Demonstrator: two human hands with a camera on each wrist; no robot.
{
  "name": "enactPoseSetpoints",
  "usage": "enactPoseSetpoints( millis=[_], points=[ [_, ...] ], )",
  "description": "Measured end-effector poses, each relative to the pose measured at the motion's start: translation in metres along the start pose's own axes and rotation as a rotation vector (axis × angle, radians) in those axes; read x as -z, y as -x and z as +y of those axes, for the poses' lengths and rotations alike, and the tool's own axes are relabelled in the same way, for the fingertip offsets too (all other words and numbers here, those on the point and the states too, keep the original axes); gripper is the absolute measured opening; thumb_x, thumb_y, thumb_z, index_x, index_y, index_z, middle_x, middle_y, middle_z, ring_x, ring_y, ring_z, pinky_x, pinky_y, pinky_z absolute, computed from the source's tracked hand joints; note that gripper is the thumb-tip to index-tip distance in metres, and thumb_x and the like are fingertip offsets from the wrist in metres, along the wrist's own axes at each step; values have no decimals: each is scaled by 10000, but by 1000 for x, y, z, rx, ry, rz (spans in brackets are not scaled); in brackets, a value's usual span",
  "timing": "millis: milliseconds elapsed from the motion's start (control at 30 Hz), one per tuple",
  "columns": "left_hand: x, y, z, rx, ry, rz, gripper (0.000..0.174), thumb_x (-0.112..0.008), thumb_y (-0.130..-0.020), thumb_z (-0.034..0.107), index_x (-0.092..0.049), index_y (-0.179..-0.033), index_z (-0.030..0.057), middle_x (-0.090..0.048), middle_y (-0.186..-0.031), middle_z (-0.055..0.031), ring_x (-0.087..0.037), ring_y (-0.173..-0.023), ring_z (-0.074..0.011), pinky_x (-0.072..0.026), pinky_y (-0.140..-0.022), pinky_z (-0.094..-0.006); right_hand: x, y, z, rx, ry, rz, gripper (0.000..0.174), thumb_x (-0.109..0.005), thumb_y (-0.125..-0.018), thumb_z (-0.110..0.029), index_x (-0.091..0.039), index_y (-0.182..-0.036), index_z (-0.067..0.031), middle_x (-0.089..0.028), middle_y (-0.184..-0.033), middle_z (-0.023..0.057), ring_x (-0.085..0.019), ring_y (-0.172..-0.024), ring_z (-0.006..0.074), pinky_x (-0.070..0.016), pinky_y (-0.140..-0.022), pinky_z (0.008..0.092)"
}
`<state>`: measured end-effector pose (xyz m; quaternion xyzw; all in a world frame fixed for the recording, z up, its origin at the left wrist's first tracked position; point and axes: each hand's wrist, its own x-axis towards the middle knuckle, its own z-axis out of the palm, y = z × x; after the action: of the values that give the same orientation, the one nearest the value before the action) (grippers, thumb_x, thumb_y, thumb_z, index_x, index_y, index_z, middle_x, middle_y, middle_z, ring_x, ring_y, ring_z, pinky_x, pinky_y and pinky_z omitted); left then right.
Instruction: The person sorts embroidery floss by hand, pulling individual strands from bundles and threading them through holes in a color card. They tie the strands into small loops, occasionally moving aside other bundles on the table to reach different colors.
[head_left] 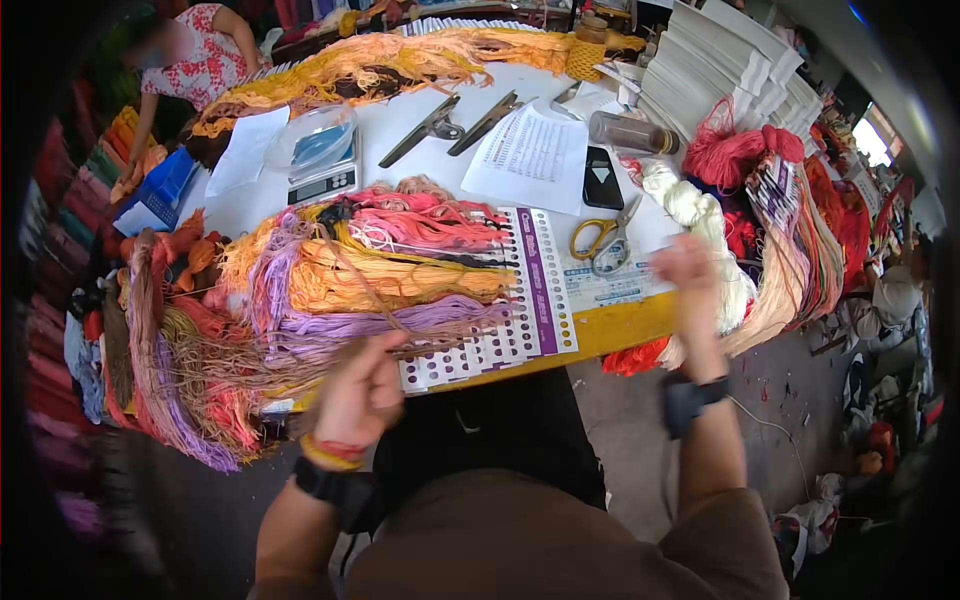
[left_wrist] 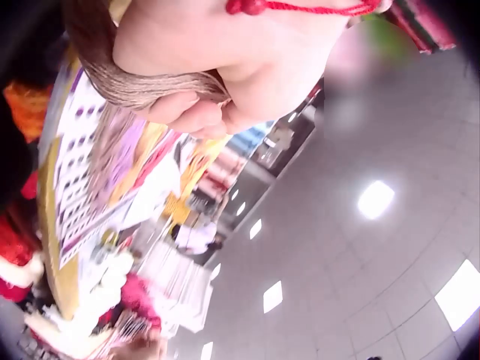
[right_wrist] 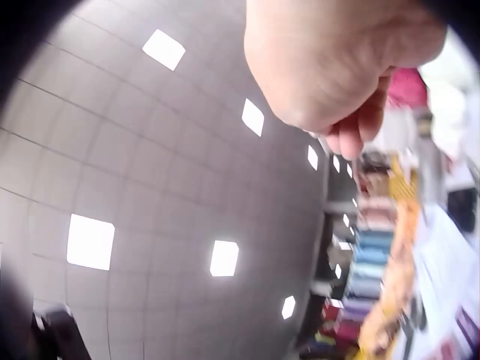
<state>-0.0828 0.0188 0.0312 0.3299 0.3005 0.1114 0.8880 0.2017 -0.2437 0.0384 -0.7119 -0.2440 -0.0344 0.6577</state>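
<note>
My left hand (head_left: 355, 395) is at the table's front edge, its fingers curled round a bundle of brown thread (left_wrist: 142, 88), which loops over the hand in the left wrist view. Just beyond it lies a white card (head_left: 540, 290) with punched holes and a purple strip. Orange (head_left: 400, 280), pink and lilac threads spread leftward from this card. My right hand (head_left: 690, 275), blurred in the head view, hovers near the white skein (head_left: 735, 250). Its fingers (right_wrist: 356, 135) are curled in the right wrist view, with nothing visible in them.
Yellow-handled scissors (head_left: 605, 240), a phone (head_left: 602, 178) and a printed sheet (head_left: 530, 155) lie beyond the card. Farther back are large clips (head_left: 430, 130) and a scale (head_left: 330, 175). Red yarn (head_left: 740, 145) is piled at right. A person (head_left: 200, 60) bends over at far left.
</note>
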Motion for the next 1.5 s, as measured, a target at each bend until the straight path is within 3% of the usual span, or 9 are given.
enactPoseSetpoints(
  millis=[67,100,167,300,633,833,1133,1400,1500],
  points=[
    [-27,-17,-20,80,-129,-114,183,-557,-873,243,-609,-947,85,-414,-574,31,-334,-443,-65,-236,-405,-196,-57,34,30,-377,-443,-282,104,-520,-848,-64,-584,-904,-4,-630,-814,76,-593,-713,123,-475,-643,265],
    [-38,-26,-28,120,-179,-95,183,-570,-865,246,-610,-932,81,-447,-595,13,-353,-447,-68,-246,-406,-196,-79,50,15,-279,11,-396,108,-543,-826,-59,-585,-896,12,-637,-740,55,-609,-672,126,-476,-590,264],
    [-48,-41,-42,187,-220,-80,212,-587,-853,260,-592,-917,58,-510,-640,-31,-389,-450,-81,-277,-407,-202,-101,68,35,-246,70,-514,122,-590,-798,-119,-594,-850,-9,-629,-690,111,-628,-628,193,-482,-567,305],
    [-50,-62,-56,252,-191,-61,269,-556,-875,286,-554,-933,24,-543,-679,-55,-425,-469,-94,-300,-415,-203,-109,72,30,-1,319,-553,115,-580,-790,-154,-604,-836,-51,-606,-781,151,-586,-688,334,-467,-596,378],
    [-67,-71,-73,-53,-572,-21,163,-548,-846,118,-549,-974,17,-586,-760,-6,-558,-579,-78,-363,-441,-179,-111,71,29,61,386,-546,100,-591,-769,-119,-601,-831,-41,-592,-780,134,-595,-671,281,-461,-588,338],
    [-77,-81,-71,-24,-540,-42,118,-560,-827,61,-589,-913,-14,-626,-816,-64,-596,-603,-97,-365,-428,-162,-111,69,28,61,336,-536,125,-552,-787,-190,-604,-819,-81,-585,-782,141,-576,-702,347,-462,-604,406],
    [-74,-84,-77,-157,-778,-4,246,-564,-846,161,-607,-672,-7,-569,-561,-46,-490,-451,-77,-359,-400,-215,-108,64,24,8,398,-644,155,-561,-783,-203,-601,-833,-62,-604,-750,143,-586,-677,322,-461,-600,371],
    [-66,-75,-62,-217,-814,-27,120,-604,-796,129,-634,-754,20,-575,-589,-17,-501,-462,-72,-364,-425,-190,-105,55,11,91,762,-737,147,-516,-809,-216,-587,-850,-95,-620,-766,131,-606,-730,332,-475,-622,425],
    [-60,-57,-47,-142,-452,-66,86,-617,-797,119,-600,-758,45,-467,-569,35,-393,-459,-39,-280,-417,-183,-107,62,20,82,845,-818,147,-508,-813,-205,-577,-876,-92,-615,-753,150,-606,-737,340,-471,-624,446]
  ],
)
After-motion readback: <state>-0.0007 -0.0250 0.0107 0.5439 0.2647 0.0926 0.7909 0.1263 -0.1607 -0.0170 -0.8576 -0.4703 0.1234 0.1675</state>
